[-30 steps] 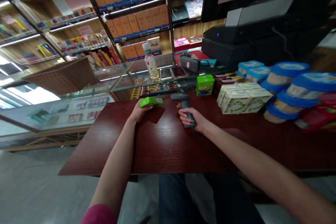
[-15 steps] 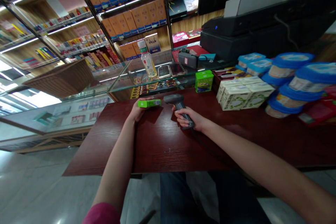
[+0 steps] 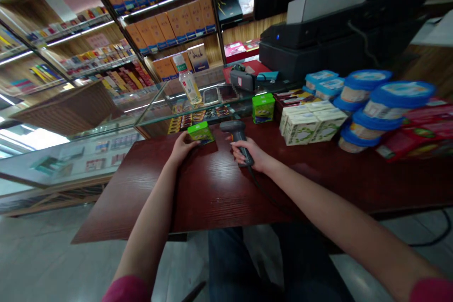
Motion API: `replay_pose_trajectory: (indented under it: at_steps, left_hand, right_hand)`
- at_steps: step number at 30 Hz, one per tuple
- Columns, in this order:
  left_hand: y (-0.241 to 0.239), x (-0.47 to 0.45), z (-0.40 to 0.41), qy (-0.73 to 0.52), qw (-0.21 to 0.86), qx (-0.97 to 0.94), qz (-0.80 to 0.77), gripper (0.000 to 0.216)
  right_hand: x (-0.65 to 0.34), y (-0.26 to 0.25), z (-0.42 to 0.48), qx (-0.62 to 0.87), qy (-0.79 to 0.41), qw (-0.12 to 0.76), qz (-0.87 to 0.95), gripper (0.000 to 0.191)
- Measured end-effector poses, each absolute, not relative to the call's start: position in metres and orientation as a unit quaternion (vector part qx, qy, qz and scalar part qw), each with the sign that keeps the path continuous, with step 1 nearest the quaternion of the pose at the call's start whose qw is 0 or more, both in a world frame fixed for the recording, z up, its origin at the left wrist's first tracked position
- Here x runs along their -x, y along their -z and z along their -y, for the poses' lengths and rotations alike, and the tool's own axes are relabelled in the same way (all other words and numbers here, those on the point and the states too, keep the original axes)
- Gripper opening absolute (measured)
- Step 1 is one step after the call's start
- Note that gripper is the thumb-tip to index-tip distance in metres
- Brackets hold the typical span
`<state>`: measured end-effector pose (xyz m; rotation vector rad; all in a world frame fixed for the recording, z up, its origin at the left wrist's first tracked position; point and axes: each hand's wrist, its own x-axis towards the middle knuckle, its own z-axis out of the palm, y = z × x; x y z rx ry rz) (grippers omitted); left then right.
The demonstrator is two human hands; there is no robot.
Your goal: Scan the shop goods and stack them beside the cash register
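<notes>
My left hand (image 3: 183,147) has its fingers around the left side of a small green box (image 3: 201,133), which stands upright on the dark red wooden counter (image 3: 212,188). In my right hand (image 3: 252,155) is a dark grey barcode scanner (image 3: 233,127), gripped by its handle. The scanner's head points left, towards the green box, with a gap between them. From the handle's bottom a black cable (image 3: 264,189) runs down across the counter. A second green box (image 3: 263,108) stands farther back, to the right of the scanner.
Several pale cartons (image 3: 307,125) and blue-lidded tubs (image 3: 399,94) stand on the right. Behind the counter, a bottle (image 3: 187,82) stands on a glass display case (image 3: 159,99). A wicker basket (image 3: 71,106) is at left, a black machine (image 3: 311,47) at back right.
The green box in my left hand has gone from lying tilted on its side to standing upright on the counter. My right hand still holds the scanner. The view has shifted slightly right.
</notes>
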<state>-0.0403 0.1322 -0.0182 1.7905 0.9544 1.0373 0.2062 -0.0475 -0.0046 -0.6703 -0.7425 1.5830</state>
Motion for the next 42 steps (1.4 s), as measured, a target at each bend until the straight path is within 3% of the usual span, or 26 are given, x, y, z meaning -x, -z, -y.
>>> replay_pose_trajectory:
  at_steps: [6, 16, 25, 29, 33, 37, 42]
  left_hand:
    - [0.024, -0.009, -0.111, -0.400, 0.422, -0.747, -0.322, 0.056]
    - [0.036, -0.149, -0.074, -0.416, 0.492, -0.714, -0.276, 0.050]
    - [0.037, -0.215, -0.063, -0.401, 0.326, -0.747, -0.417, 0.027]
    - [0.040, -0.219, -0.063, -0.414, 0.292, -0.749, -0.428, 0.035]
    - [0.032, -0.208, -0.047, -0.508, 0.252, -0.718, -0.404, 0.046]
    - [0.021, -0.201, -0.004, -0.550, 0.190, -0.736, -0.345, 0.031]
    - [0.033, -0.236, 0.051, -0.522, 0.271, -0.748, -0.308, 0.052]
  right_hand:
    - [-0.244, 0.006, 0.079, 0.359, -0.579, 0.661, 0.314, 0.041]
    - [-0.292, 0.009, 0.177, 0.401, -0.563, 0.605, 0.396, 0.046]
    - [-0.293, 0.006, 0.182, 0.375, -0.609, 0.582, 0.388, 0.048]
    - [-0.294, 0.006, 0.179, 0.380, -0.603, 0.581, 0.393, 0.048]
    - [-0.293, 0.003, 0.187, 0.391, -0.545, 0.629, 0.393, 0.044]
    - [-0.292, 0.003, 0.206, 0.399, -0.446, 0.721, 0.349, 0.036]
    - [-0.291, 0.008, 0.227, 0.413, -0.373, 0.782, 0.282, 0.040]
